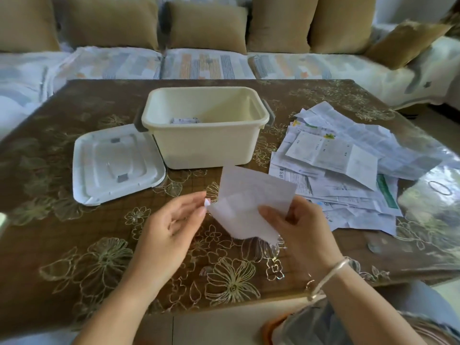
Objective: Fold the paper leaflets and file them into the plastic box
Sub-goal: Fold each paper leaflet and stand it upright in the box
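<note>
Progress looks early, I'd say: a couple folded bits in the box, big pile waiting on the worktop beside it, and my left grip and right grip both pinching one more leaflet just in front of it.

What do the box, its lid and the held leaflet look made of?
Box: cream plastic, smooth with a soft sheen, moulded rolled rim. Lid: white plastic, probably the same kind, glossier, moulded ridges. Leaflet: thin white paper, matte, creased and slightly see-through.
</note>
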The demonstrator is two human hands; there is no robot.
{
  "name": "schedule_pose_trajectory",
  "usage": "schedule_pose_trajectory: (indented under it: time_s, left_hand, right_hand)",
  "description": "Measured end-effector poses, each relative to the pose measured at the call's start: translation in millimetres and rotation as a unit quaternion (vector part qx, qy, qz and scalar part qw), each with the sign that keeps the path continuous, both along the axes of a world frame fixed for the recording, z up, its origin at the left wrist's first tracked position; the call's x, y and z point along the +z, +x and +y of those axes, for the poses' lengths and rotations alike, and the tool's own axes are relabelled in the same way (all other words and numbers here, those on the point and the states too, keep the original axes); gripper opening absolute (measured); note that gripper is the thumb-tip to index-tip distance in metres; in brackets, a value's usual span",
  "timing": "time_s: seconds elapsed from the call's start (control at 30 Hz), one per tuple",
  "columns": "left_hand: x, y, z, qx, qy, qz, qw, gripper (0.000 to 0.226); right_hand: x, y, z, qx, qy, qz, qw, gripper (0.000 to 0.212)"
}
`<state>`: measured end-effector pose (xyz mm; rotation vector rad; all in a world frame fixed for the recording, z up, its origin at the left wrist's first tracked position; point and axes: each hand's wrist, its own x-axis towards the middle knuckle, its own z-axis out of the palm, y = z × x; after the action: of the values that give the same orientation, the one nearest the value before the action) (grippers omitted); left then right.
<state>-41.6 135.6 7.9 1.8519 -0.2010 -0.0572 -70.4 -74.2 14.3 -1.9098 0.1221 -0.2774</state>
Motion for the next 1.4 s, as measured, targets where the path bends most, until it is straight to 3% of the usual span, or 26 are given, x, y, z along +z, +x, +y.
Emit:
schedule_pose_trajectory:
  time_s: [0.13,0.3,0.47,0.6,0.73,0.83,0.93,0.97,1.03,1.1,1.2,1.3,1.4]
  left_hand:
    - [-9,-2,-6,0.015,0.044,-0.03,0.998,0.037]
    - [-18,7,5,0.091,0.121,-0.092,0.984,0.012]
    - [-12,12,13,0.132,0.117,-0.131,0.976,0.008]
    - [-6,12,17,0.14,0.063,-0.039,0.987,0.007]
    - [-5,7,11,0.142,-0.017,0.066,0.988,0.004]
    - [-6,4,7,0.158,-0.077,0.11,0.978,0.024]
    - [-9,0,6,0.174,-0.08,0.126,0.973,0.039]
    - [-9,-2,5,0.18,-0.075,0.129,0.972,0.036]
    - [-10,-6,3,0.197,-0.067,0.124,0.97,0.026]
    - [-11,-9,3,0.202,-0.055,0.119,0.971,0.017]
    - [-14,-14,4,0.174,-0.04,0.12,0.977,0.004]
    - [-16,-18,12,0.136,-0.017,0.095,0.986,0.023]
    - [-16,-21,25,0.065,0.072,0.01,0.995,0.045]
  right_hand:
    - [-3,15,12,-0.022,-0.005,0.01,1.0,0.022]
    - [-5,18,18,-0.025,0.069,0.025,0.997,0.014]
    - [-7,28,8,-0.047,0.1,0.052,0.993,0.014]
    - [-17,50,-15,-0.113,-0.039,0.051,0.992,0.019]
    - [-28,65,-23,-0.13,-0.18,0.07,0.972,0.063]
    - [-29,60,-17,-0.139,-0.3,-0.005,0.944,0.086]
    - [-21,41,4,-0.061,-0.351,-0.152,0.922,0.063]
    - [-18,31,15,0.011,-0.339,-0.163,0.926,0.057]
    - [-16,13,35,0.153,-0.326,-0.123,0.925,0.065]
    - [-24,3,47,0.208,-0.363,-0.102,0.903,0.065]
    - [-39,2,50,0.161,-0.353,-0.115,0.915,0.032]
    - [-40,0,47,0.11,-0.28,-0.093,0.949,0.014]
    - [-36,1,42,0.092,-0.196,-0.048,0.975,0.002]
